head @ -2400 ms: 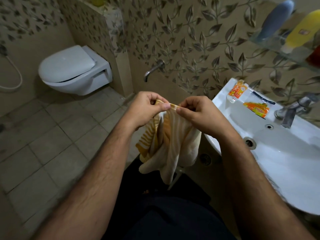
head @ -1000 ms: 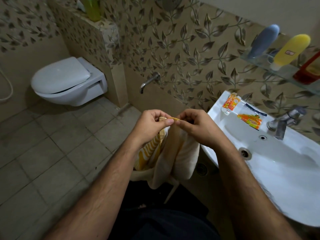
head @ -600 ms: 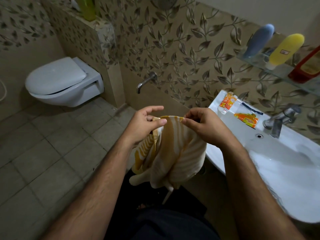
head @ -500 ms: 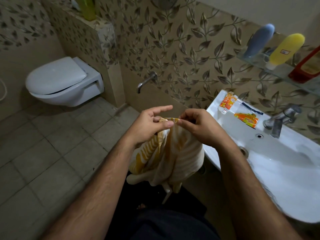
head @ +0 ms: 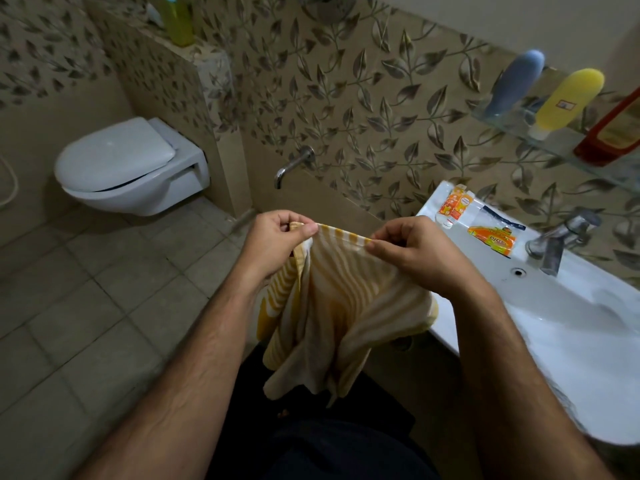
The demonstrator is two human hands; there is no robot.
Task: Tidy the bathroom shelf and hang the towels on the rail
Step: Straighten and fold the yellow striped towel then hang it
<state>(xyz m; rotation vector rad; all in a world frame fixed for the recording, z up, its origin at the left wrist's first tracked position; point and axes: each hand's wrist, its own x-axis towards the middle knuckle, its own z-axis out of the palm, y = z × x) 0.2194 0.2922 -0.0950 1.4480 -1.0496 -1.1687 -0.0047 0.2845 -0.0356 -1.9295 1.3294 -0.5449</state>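
Note:
A yellow-and-cream striped towel [head: 343,306] hangs in front of me at waist height, its top hem stretched between my hands. My left hand [head: 273,244] pinches the hem's left end between thumb and forefinger. My right hand [head: 412,254] pinches the right end, fingers curled over the edge. The rest of the cloth droops in folds. A glass shelf [head: 554,140] on the wall at the upper right carries a blue bottle [head: 516,81], a yellow bottle [head: 568,98] and a red bottle [head: 613,129]. No towel rail shows in view.
A white washbasin [head: 571,327] with a chrome tap [head: 561,240] stands at right; orange packets [head: 491,237] and a small box [head: 453,204] lie on its rim. A wall-hung toilet [head: 128,168] is at left, a wall spout [head: 291,164] behind the towel, tiled floor below.
My hands have drawn apart along the hem, spreading the towel's top edge wider. My left forefinger, raised half a second ago, has curled back down.

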